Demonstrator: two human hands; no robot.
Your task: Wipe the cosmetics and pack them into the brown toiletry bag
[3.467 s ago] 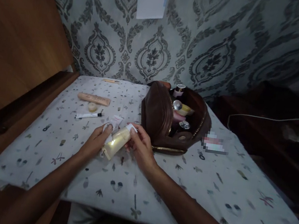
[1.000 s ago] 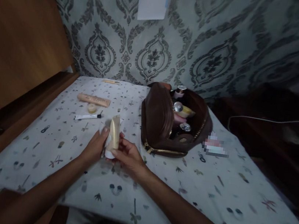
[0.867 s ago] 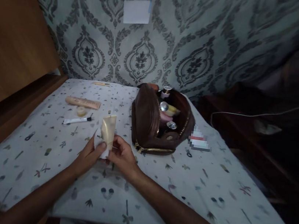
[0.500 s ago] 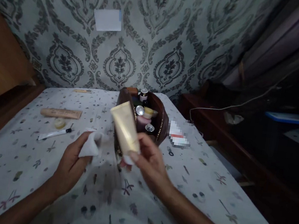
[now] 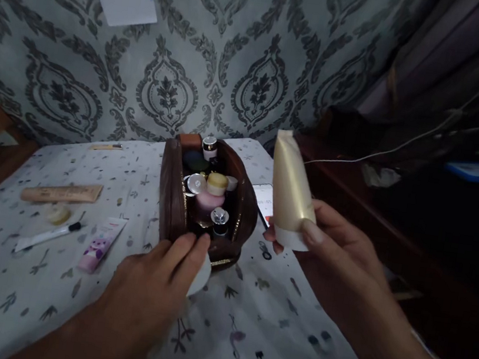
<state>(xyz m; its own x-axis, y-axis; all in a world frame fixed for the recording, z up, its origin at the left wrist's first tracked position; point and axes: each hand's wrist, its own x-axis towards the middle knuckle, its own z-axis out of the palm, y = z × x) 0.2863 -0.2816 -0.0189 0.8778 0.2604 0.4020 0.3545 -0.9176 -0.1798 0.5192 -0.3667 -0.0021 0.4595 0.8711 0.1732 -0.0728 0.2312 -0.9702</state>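
Note:
An unzipped brown bag (image 5: 166, 193) stands on the patterned cloth with several jars and bottles inside, among them a yellow-lidded jar (image 5: 217, 183) and a pink one (image 5: 208, 205). My left hand (image 5: 147, 291) is at the bag's front edge, its fingers closed over a white piece (image 5: 199, 278), mostly hidden under the palm. To the right of the bag, my right hand (image 5: 339, 259) holds a gold tube (image 5: 292, 187) upright by its white cap end, thumb in front.
Left of the bag lie a beige tube (image 5: 62, 192), a small jar (image 5: 57, 214), a white tube with a black tip (image 5: 46, 237) and a pink-and-white tube (image 5: 101, 245). A phone (image 5: 263, 201) lies behind the gold tube. A cable (image 5: 385, 155) runs at the right.
My right hand has moved right with the gold tube, away from the bag. My left hand has moved right to the bag's front with the white piece. The view has shifted, and the pink-and-white tube now shows.

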